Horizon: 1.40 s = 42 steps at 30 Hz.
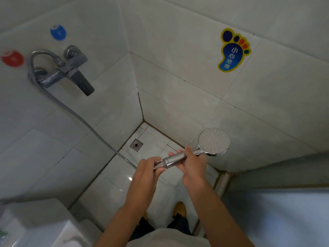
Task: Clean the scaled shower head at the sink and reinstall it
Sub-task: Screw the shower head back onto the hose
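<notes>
The chrome shower head (214,141) faces up towards me, its round nozzle plate dotted with small holes. My right hand (193,164) is wrapped around its handle. My left hand (148,168) grips the hose end where it meets the base of the handle. The grey hose (74,113) runs from there up the left wall to the mixer tap (71,68). Both hands are held out over the shower floor.
A floor drain (136,144) sits in the tiled corner. A foot-shaped warning sticker (231,50) is on the right wall; blue (58,32) and red (12,58) stickers mark the left wall. A white basin edge (58,234) shows at lower left. My shoe (180,209) is below.
</notes>
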Available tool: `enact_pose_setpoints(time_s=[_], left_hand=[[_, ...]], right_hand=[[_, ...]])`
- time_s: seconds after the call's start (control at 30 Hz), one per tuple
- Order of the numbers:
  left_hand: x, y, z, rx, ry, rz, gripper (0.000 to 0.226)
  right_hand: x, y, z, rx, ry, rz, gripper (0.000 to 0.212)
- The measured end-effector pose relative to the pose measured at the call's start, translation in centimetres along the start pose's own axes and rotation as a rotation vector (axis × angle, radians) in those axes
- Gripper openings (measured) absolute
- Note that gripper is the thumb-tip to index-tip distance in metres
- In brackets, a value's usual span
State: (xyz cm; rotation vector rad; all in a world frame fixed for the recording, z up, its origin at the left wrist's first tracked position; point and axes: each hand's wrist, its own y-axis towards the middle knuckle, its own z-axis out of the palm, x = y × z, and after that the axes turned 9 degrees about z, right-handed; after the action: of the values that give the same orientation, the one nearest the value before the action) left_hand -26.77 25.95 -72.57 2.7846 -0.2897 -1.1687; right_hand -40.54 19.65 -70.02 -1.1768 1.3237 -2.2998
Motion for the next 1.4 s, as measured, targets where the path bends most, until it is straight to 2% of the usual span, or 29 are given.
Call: enact_pose_setpoints(time_s=[0.07, 0.17, 0.3, 0.47, 0.6, 0.8, 0.97, 1.1, 1.2, 1.4], left_hand=[[0.1, 0.5, -0.7, 0.051, -0.114, -0.086, 0.041], [0.9, 0.9, -1.4, 0.153, -0.236, -0.170, 0.035], [0.4, 0.4, -1.4, 0.135, -0.394, -0.213, 0.038], [-0.2, 0.1, -0.7, 0.131, -0.276, -0.193, 0.031], [-0.2, 0.4, -0.9, 0.154, -0.258, -0.205, 0.036], [0.1, 0.5, -1.2, 0.118, -0.322, -0.282, 0.042], [0.4, 0.7, -1.4, 0.083, -0.268, -0.183, 0.022], [0.7, 0.6, -1.3, 0.064, -0.090, -0.109, 0.043], [0.3, 1.0, -1.3, 0.100, -0.139, -0.228, 0.043], [0.5, 1.5, -1.9, 0.158, -0.557, -0.519, 0.053]], right_hand=[[0.2, 0.1, -0.1, 0.008, 0.011, -0.001, 0.026], [0.4, 0.6, -0.4, 0.003, 0.033, -0.013, 0.032], [0.1, 0.7, -0.5, -0.005, 0.013, -0.023, 0.030], [0.0, 0.0, -0.2, 0.038, -0.050, -0.145, 0.023], [0.3, -0.4, 0.3, 0.084, -0.114, -0.228, 0.011], [0.1, -0.3, 0.4, 0.092, -0.124, -0.218, 0.018], [0.3, -0.1, 0.5, 0.053, -0.064, -0.122, 0.015], [0.1, 0.0, 0.7, 0.059, -0.028, -0.069, 0.020], [0.3, 0.1, 0.6, 0.123, -0.033, -0.079, 0.021], [0.8, 0.1, 0.6, 0.159, -0.029, -0.133, 0.016]])
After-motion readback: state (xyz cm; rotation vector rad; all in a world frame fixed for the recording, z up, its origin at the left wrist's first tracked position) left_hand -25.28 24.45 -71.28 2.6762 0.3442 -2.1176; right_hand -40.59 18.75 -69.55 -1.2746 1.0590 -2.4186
